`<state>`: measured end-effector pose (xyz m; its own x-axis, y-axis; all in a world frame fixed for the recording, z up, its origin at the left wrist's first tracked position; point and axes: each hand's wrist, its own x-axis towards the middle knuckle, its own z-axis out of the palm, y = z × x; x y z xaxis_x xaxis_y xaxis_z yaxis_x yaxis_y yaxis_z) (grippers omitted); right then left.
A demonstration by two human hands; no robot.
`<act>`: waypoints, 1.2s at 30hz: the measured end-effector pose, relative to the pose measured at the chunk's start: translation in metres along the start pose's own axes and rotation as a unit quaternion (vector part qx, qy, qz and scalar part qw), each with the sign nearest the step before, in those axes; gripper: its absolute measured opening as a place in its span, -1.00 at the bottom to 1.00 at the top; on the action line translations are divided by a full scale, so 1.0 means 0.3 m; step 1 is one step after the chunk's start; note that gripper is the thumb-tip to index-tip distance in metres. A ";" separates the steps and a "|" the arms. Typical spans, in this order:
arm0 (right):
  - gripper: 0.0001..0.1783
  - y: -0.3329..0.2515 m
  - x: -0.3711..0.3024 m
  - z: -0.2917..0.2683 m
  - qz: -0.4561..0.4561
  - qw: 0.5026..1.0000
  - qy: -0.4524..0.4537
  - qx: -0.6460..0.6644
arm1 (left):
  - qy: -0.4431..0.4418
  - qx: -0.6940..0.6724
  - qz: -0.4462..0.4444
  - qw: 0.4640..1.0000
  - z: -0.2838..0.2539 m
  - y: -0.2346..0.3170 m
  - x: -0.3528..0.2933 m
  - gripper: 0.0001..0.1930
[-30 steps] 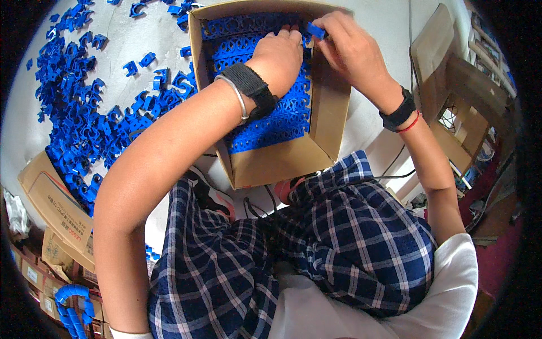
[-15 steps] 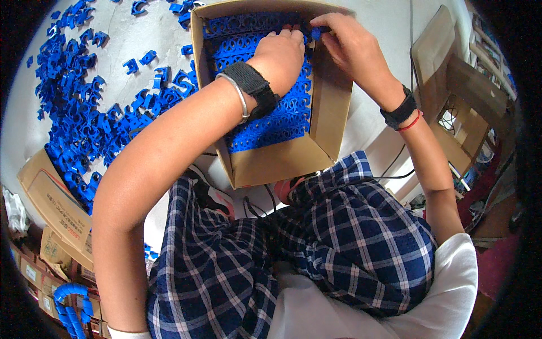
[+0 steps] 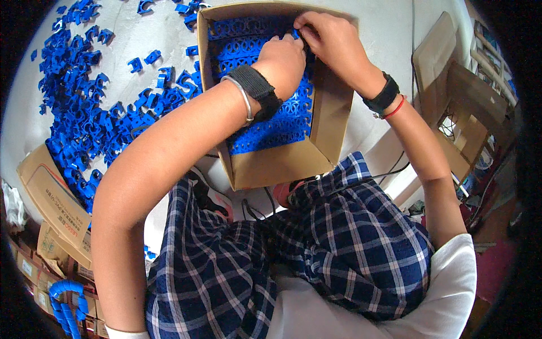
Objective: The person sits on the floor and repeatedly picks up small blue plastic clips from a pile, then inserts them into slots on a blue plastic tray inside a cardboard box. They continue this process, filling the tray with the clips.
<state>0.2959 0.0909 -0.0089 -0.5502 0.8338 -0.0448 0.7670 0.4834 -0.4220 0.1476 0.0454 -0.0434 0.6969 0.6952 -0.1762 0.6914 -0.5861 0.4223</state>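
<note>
An open cardboard box stands in front of my knees, packed with rows of blue plastic pipe clips. Over the far part of these rows lies my left hand, its fingers bent down against the clips and their tips hidden. My right hand reaches over the box's right wall. Its thumb and fingers pinch a small blue pipe clip, mostly covered by the fingers, just beyond the left fingertips.
Many loose blue clips are heaped on the pale floor left of the box. A flattened cardboard carton and a roll of blue pieces are at the lower left. Wooden furniture stands at right; a dark cable runs beside my knee.
My right hand has moved left and inward over the box with the blue clip, close to my left fingers. My left hand has shifted slightly nearer to me.
</note>
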 end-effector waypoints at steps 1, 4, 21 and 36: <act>-0.86 0.000 0.002 0.000 0.015 1.000 -0.012 -0.001 | 0.005 0.004 0.000 1.000 -0.003 0.000 -0.002 -0.75; -0.83 0.001 0.003 -0.010 0.042 0.998 -0.053 0.001 | 0.006 0.011 0.004 1.000 -0.007 0.000 -0.008 -0.76; -0.87 -0.026 -0.074 -0.021 -0.032 0.967 -0.111 -0.226 | 0.026 0.000 -0.018 0.999 0.019 0.007 0.006 -0.58; -0.83 -0.010 -0.070 0.002 -0.062 0.953 -0.131 -0.265 | 0.012 -0.064 -0.045 0.997 0.030 0.008 0.021 -0.59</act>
<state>0.3050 0.0716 -0.0072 -0.6572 0.7006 -0.2780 0.7124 0.6978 0.0746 0.1555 0.0446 -0.0514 0.6276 0.7528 -0.1985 0.7202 -0.4645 0.5153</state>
